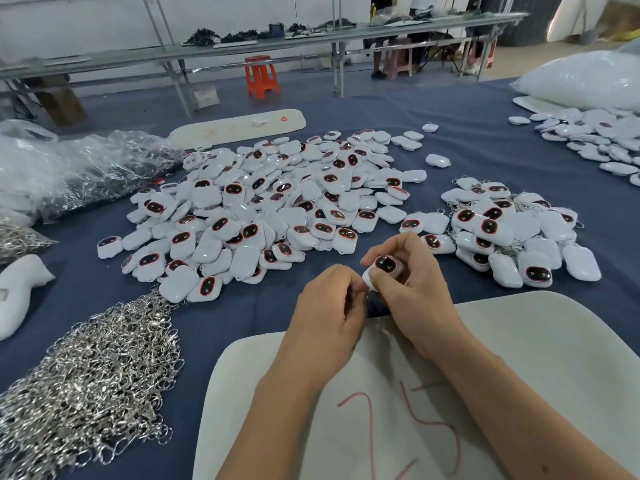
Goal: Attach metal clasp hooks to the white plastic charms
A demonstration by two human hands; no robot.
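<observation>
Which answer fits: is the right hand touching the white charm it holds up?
Touching. The head view shows the right hand with fingers and thumb curled round the white charm.

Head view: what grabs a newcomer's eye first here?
The big charm pile spread mid-table, white with dark red-rimmed faces. At near left glints a hook heap. At center, the right hand holds one charm while the left hand pinches at its edge.

text: "25" handwritten in red marker | on: white board [519,341] at near counter edge, under forearms | partly cut off by bottom of view | mark: small red logo on long white board [239,128] beyond charm pile, unreadable | charms: dark red-rimmed faces, no lettering legible
</observation>
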